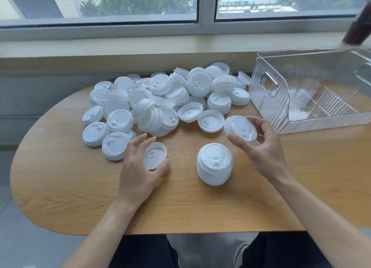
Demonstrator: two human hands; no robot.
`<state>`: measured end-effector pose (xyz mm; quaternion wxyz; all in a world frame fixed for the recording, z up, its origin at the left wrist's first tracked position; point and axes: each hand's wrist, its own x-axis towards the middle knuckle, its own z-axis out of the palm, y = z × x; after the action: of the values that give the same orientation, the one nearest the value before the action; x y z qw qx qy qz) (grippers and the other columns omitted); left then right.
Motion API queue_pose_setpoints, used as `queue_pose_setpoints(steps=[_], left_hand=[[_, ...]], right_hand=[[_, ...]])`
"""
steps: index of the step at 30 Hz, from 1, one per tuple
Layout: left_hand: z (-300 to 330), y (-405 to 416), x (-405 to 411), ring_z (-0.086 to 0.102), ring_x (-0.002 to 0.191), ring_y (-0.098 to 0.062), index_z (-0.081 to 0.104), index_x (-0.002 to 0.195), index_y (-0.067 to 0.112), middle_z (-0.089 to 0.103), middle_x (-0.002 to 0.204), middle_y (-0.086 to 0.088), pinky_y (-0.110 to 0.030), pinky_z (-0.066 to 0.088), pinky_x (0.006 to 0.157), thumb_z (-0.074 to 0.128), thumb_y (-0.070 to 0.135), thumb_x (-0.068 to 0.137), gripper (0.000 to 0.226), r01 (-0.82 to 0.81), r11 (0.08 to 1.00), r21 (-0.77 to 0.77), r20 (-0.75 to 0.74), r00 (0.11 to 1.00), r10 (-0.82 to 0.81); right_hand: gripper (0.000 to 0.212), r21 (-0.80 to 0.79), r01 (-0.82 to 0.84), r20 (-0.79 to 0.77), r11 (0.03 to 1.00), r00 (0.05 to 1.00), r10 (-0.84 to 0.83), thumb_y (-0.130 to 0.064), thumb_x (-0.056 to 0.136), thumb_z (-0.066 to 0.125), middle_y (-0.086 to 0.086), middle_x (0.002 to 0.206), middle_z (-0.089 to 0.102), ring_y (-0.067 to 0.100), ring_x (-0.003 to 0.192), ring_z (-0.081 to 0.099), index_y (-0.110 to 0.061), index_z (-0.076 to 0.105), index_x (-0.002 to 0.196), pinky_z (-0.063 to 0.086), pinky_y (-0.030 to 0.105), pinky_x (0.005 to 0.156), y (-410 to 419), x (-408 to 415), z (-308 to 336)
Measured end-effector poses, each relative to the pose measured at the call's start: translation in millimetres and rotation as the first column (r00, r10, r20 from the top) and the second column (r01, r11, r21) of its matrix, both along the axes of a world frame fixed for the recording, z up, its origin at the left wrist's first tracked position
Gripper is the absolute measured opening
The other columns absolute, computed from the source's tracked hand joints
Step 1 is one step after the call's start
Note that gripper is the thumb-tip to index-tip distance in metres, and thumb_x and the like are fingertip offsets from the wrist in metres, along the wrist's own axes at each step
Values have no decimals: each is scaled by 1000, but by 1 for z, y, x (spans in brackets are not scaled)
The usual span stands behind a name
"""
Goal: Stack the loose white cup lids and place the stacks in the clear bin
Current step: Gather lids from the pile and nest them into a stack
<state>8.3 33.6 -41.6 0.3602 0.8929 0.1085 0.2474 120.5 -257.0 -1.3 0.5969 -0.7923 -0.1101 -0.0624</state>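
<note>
A heap of loose white cup lids (160,99) covers the far middle of the wooden table (80,197). A short stack of lids (214,164) stands upright near the table's middle. My right hand (261,147) holds a single lid (240,128) tilted in the air, above and to the right of the stack, thumb and fingers around its rim. My left hand (140,167) grips another single lid (155,155) lying low at the table, to the left of the stack. The clear bin (281,119) stands at the far right with no lids visible in it.
A window sill (120,45) runs behind the table below the window. A dark object (359,25) leans at the top right behind the bin. Bare wood lies between the stack and the table's near edge. My knees show under that edge.
</note>
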Motion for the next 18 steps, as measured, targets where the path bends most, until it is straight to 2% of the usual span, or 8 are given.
queue_pose_setpoints(steps=[2, 4, 6, 11, 13, 18], left_hand=[[2, -1, -1, 43, 141, -6, 60, 138, 29, 46, 147, 12, -31, 36, 115, 86, 46, 77, 69, 46, 999, -13, -2, 999, -46], [3, -1, -1, 42, 142, -9, 58, 140, 31, 45, 148, 11, -37, 36, 118, 86, 48, 75, 72, 76, 997, 5, -23, 997, -76], [3, -1, -1, 40, 143, -9, 58, 141, 31, 44, 149, 11, -37, 34, 119, 85, 49, 75, 74, 87, 996, 18, -51, 995, -86], [3, -1, -2, 39, 141, -7, 57, 142, 31, 45, 150, 11, -32, 32, 116, 83, 52, 77, 73, 76, 997, 27, -85, 994, -73], [3, -1, -3, 37, 143, -8, 55, 145, 29, 43, 151, 9, -33, 32, 117, 84, 50, 77, 77, 89, 995, 39, -103, 991, -84], [0, 4, -9, 33, 148, -10, 46, 152, 28, 36, 158, 5, -33, 30, 119, 85, 45, 79, 85, 140, 988, 58, -144, 981, -130]], right_hand=[[76, -26, -54, 14, 998, 998, 55, -67, 62, 85, -11, 122, 67, 4, 112, 64, -33, 61, 125, 49, 23, 97, 5, -13, 9], [77, -94, -103, 27, 990, 994, 106, -71, 61, 83, -17, 123, 63, -1, 115, 60, -37, 60, 127, 44, 13, 95, 11, -25, 13], [82, -180, -124, 37, 976, 990, 133, -74, 61, 82, -22, 124, 58, -7, 118, 54, -36, 59, 130, 40, 5, 94, 17, -36, 13], [78, -304, -117, 53, 946, 989, 139, -65, 65, 88, -22, 124, 56, 0, 120, 52, -30, 60, 129, 39, 16, 100, 28, -50, 7], [77, -328, -110, 56, 938, 989, 136, -65, 65, 88, -24, 122, 57, 1, 119, 52, -30, 60, 127, 38, 14, 99, 29, -52, 4], [80, -339, -116, 69, 933, 987, 148, -80, 62, 76, -32, 121, 54, -8, 120, 48, -36, 58, 127, 32, 2, 96, 30, -56, 2]])
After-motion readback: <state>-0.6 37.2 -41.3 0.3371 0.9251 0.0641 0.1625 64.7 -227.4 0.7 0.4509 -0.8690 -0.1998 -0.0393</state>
